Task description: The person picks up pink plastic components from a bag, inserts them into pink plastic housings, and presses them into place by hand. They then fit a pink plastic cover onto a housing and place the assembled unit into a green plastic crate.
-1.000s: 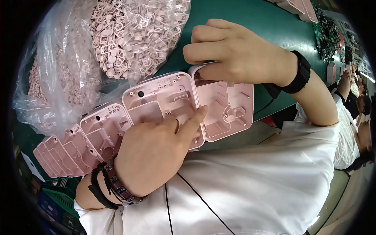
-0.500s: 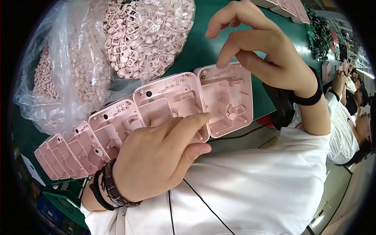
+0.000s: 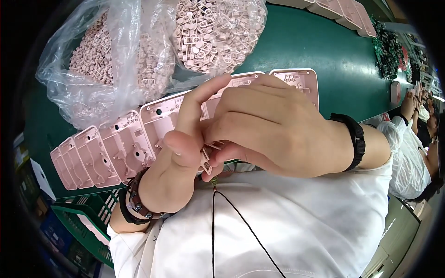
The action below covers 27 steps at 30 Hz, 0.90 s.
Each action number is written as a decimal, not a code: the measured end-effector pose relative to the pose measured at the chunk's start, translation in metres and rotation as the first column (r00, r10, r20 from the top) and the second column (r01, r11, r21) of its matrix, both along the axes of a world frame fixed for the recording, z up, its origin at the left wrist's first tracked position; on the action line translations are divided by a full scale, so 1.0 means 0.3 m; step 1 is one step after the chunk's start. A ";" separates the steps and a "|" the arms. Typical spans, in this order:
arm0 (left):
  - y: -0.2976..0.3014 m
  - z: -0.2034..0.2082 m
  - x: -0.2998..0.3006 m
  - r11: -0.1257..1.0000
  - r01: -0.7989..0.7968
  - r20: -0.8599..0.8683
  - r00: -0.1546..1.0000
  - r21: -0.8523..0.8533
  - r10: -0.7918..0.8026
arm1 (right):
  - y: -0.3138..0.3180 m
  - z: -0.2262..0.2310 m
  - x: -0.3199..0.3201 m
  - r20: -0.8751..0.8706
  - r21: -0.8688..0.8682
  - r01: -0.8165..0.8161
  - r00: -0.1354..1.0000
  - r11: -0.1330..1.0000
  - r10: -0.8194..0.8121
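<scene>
Left hand [image 3: 180,164] and right hand [image 3: 280,132] have converged above the counter's [image 3: 320,51] near edge, grasping small parts [image 3: 206,166]. Shells [image 3: 118,150] appear released.

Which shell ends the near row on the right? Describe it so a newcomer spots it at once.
On the green table, a row of open pink shells runs along the near edge. Follow it right to the last shell, partly hidden by the right hand. Unlike its neighbours, it has a shell only on its left side.
</scene>
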<state>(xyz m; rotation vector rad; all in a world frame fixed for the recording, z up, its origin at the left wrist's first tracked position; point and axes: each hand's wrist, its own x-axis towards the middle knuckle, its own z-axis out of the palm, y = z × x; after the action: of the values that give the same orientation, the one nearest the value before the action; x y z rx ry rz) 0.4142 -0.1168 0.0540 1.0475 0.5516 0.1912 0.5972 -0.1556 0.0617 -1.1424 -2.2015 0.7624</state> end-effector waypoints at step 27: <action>-0.009 -0.063 -0.079 0.599 0.262 -0.355 0.934 0.757 0.040 | 0.183 -0.095 0.114 0.423 0.211 -0.297 0.887 0.931 0.187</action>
<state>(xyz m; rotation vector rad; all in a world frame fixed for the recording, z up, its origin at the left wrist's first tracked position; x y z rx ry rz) 0.3906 -0.1195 0.0350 2.0371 0.7302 0.1419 0.6313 -0.1009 0.0331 -0.9530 -2.7284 0.3197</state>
